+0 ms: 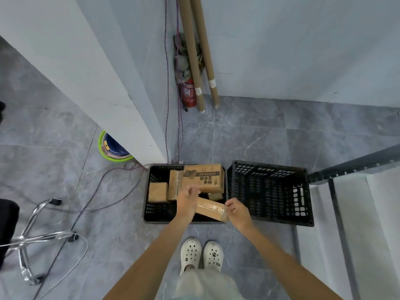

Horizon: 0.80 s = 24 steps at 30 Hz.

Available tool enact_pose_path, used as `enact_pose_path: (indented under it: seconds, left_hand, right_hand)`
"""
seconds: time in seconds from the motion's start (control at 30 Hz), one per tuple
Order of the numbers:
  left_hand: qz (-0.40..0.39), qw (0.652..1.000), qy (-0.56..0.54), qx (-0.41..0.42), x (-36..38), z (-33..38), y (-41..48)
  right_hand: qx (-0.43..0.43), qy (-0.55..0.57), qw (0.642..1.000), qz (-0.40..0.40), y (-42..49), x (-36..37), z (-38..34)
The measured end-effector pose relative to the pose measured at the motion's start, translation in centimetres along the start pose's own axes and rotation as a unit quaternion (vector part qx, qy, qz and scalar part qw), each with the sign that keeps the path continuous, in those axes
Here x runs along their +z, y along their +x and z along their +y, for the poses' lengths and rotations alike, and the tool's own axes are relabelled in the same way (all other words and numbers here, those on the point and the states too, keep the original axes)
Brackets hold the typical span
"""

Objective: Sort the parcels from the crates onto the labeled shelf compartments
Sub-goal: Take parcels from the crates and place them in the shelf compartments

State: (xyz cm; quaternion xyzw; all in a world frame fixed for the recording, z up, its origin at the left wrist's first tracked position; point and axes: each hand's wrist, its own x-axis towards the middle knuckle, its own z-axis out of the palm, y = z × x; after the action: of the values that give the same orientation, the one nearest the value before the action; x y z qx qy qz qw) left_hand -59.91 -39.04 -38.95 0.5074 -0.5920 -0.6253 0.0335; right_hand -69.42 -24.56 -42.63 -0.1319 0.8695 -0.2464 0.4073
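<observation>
You stand over 2 black crates on the floor. Your left grip (187,200) and your right grip (237,210) hold 1 long brown parcel (211,207), 1 at each end. Your left fingers curl around its left end. Your right fingers pinch its right end. The parcel is up in the air, over the near side of the left crate (151,221).

That crate has at least 4 more parcels in it: a big box (203,177), a small box (158,191), a tall thin box (173,187) and 1 you can only half see (215,195). The right crate (270,191) has nothing in it, so that one looks done.

The shelf (376,213) is on your right. You cannot see any labels or parcels on it from here. So I think there is a lot left to do: this parcel has to go on the shelf, and then the other 4.
</observation>
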Motion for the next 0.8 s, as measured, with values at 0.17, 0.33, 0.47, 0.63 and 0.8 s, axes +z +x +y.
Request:
enact_pose_path:
  seconds: [0.17, 0.33, 0.47, 0.63, 0.8]
  left_hand:
    - [0.004, 1.0, -0.005, -0.025, 2.9, -5.6, 5.7]
    - [0.017, 0.999, -0.008, -0.045, 5.5, -13.9, 11.3]
    - [0.024, 0.995, -0.051, -0.087, 6.9, -19.2, 14.6]
    - [0.015, 0.991, -0.096, -0.097, 7.2, -22.2, 16.3]
    - [0.026, 0.987, -0.079, -0.137, 6.0, -22.2, 15.5]
  right_hand:
    - [-0.033, -0.113, 0.993, -0.009, 6.8, 4.5, 4.5]
    - [-0.021, -0.302, 0.952, -0.036, 13.4, 9.7, 9.9]
    - [-0.012, -0.377, 0.924, -0.069, 18.0, 13.5, 13.9]
    - [-0.031, -0.408, 0.911, -0.059, 20.2, 16.1, 16.5]
    - [-0.051, -0.273, 0.958, -0.065, 19.0, 13.4, 14.7]
